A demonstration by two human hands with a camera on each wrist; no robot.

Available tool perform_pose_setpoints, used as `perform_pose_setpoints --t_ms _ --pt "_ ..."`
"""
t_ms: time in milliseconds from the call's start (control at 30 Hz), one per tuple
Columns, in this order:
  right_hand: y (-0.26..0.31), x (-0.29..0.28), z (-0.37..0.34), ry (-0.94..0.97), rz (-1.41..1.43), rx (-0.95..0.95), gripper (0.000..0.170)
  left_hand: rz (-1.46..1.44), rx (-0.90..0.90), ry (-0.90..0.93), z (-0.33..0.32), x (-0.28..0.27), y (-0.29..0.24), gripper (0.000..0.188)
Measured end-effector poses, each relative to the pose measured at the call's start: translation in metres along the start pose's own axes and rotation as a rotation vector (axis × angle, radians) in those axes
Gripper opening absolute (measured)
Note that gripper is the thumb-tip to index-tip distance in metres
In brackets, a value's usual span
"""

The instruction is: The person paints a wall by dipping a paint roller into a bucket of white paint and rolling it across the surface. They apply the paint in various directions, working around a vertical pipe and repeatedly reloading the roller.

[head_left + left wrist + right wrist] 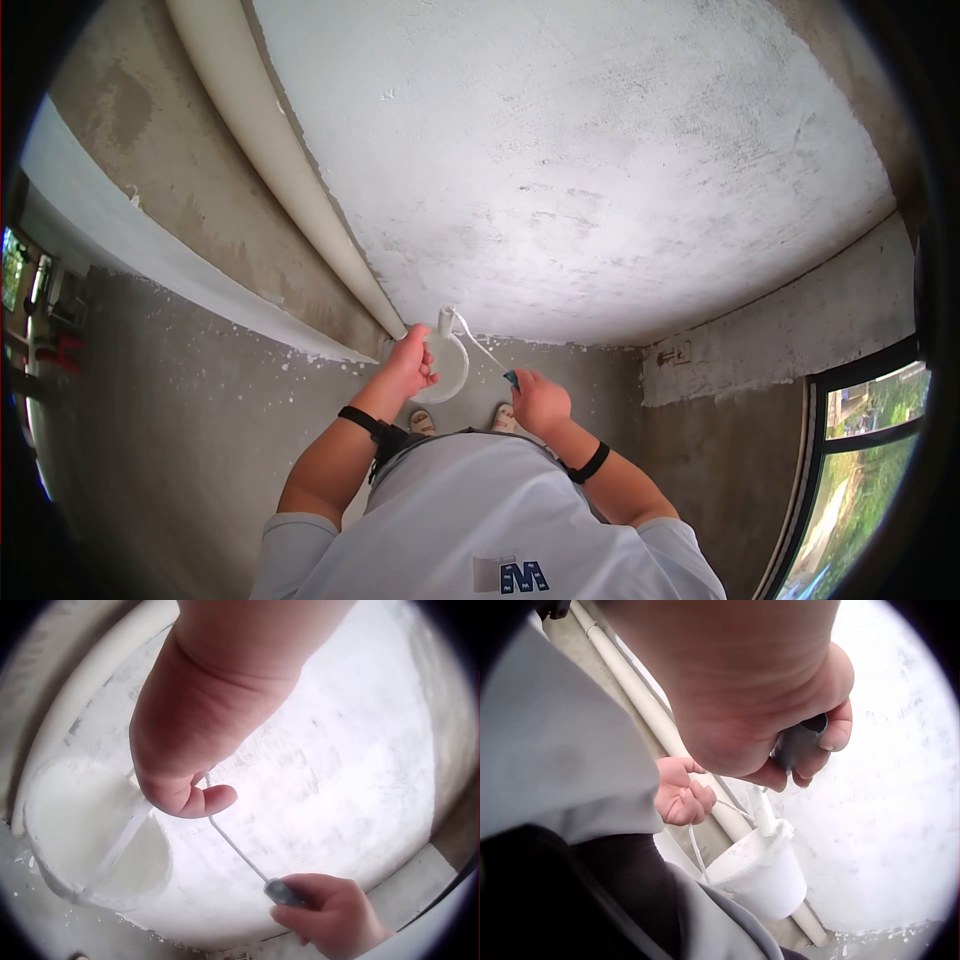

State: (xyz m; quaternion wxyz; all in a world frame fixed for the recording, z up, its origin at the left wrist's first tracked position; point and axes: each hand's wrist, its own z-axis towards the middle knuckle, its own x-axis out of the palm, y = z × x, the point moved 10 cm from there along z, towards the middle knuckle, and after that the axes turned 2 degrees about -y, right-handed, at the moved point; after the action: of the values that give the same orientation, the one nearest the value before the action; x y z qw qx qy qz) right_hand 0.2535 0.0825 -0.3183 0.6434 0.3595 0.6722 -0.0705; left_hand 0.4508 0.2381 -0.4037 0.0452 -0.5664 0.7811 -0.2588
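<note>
My left hand (412, 365) grips the handle (697, 851) of a white bucket (772, 881), its fingers curled round it. The bucket hangs above the floor, and its pale inside shows in the left wrist view. My right hand (542, 403) holds a paint roller by its dark grip (799, 746), fingers wrapped round it. From the grip a thin metal rod (240, 851) runs to the white, paint-coated roller head (446, 320). In the right wrist view the roller head stands at the bucket's paint-crusted rim.
A white-coated wall (600, 180) with grey patches rises ahead. A pale pipe (270, 150) runs along its left side. The grey floor (200, 400) carries white splatters near the wall. A socket box (673, 354) and a window (865, 440) are at the right.
</note>
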Motion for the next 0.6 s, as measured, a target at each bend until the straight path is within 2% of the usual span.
perform_pose_setpoints --t_ms 67,200,367,600 --pt "0.001 -0.010 -0.001 -0.151 0.059 -0.058 0.030 -0.001 0.000 -0.005 0.000 -0.003 -0.002 0.033" --pt "0.000 -0.016 0.002 -0.149 0.138 -0.056 0.032 -0.010 0.007 -0.054 -0.001 -0.015 -0.004 0.032" --pt "0.010 -0.009 0.002 -0.051 0.161 -0.149 0.030 -0.024 0.019 -0.084 -0.002 -0.023 -0.008 0.032" --pt "0.013 0.025 0.003 0.088 0.125 -0.139 0.029 -0.065 0.041 -0.060 -0.004 -0.026 -0.011 0.034"
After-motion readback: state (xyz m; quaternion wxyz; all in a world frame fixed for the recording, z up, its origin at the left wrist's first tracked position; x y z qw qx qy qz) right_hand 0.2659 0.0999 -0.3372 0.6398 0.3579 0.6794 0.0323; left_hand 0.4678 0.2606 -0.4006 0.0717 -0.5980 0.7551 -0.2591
